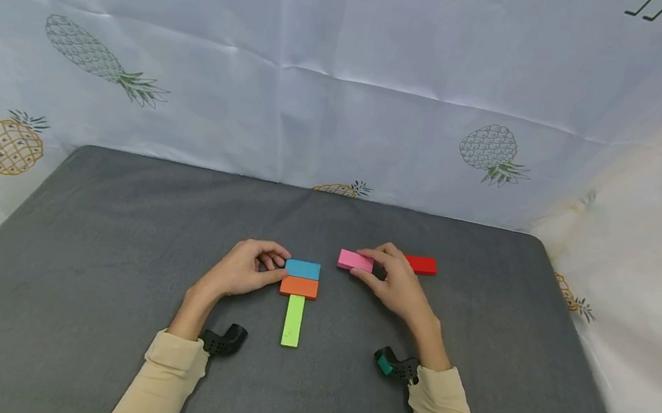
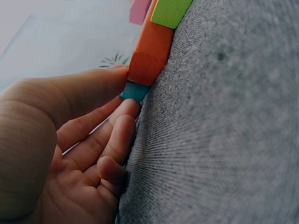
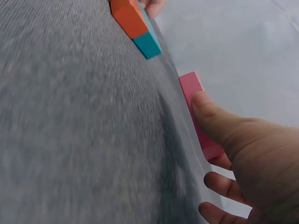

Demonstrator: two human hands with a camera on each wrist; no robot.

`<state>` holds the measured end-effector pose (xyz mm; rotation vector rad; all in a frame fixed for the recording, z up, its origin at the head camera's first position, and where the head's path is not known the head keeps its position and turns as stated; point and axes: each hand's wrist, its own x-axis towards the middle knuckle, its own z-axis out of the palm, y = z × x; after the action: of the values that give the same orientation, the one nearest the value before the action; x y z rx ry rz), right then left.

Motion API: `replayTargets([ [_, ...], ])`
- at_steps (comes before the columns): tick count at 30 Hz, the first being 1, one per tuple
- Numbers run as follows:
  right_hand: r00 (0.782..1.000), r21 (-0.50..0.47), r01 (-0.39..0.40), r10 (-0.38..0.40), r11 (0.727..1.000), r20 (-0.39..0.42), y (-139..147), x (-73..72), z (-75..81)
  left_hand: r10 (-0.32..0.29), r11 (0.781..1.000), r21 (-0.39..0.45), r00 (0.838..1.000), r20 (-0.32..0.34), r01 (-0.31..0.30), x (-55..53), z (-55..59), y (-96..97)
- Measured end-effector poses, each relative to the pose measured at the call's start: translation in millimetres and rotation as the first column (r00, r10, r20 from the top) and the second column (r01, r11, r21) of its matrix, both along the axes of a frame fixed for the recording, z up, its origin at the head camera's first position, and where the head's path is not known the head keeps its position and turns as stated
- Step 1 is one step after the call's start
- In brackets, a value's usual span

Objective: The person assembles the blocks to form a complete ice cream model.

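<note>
In the head view, a blue wooden block [image 1: 303, 270] lies directly against the far side of an orange block [image 1: 299, 287]. A light green block [image 1: 292, 321] extends from the orange one toward the near side, forming a T-like layout. My left hand [image 1: 249, 267] pinches the blue block's left end between thumb and index finger; the left wrist view shows the thumb tip by the seam with the orange block. To the right, my right hand [image 1: 395, 280] holds a pink block [image 1: 355, 261] between thumb and fingers. The right wrist view shows the pink block [image 3: 198, 114] above the cloth.
A red block [image 1: 422, 265] lies just beyond my right hand, partly hidden by it. Grey cloth [image 1: 103, 287] covers the table, and a white pineapple-print curtain [image 1: 297, 89] hangs behind its far edge. Both wrists wear black camera mounts [image 1: 225, 340].
</note>
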<state>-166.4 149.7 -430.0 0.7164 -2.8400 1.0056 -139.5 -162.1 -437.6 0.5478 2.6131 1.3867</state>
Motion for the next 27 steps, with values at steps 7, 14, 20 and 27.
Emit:
replayTargets([
  [7, 0.999, 0.038, 0.014, -0.015, 0.999, 0.034, -18.5, -3.6, 2.7, 0.003, 1.0, -0.001, 1.0, 0.005, -0.003, 0.0, -1.4, -0.9],
  [14, 0.999, 0.067, 0.008, -0.011, 0.998, 0.044, -35.3, -8.0, 1.4, 0.005, 1.0, -0.003, 1.0, 0.007, -0.005, -1.0, -2.3, -1.9],
  [20, 0.999, 0.088, -0.003, 0.0, 0.996, 0.032, -47.9, -11.9, 1.4, 0.005, 1.0, -0.001, 1.0, 0.013, -0.005, -1.2, -1.8, -1.7],
  [27, 1.0, 0.121, -0.011, 0.008, 0.993, 0.025, -59.7, -16.0, 1.3, -0.001, 1.0, -0.002, 1.0, 0.001, 0.001, -1.3, -1.0, -1.2],
])
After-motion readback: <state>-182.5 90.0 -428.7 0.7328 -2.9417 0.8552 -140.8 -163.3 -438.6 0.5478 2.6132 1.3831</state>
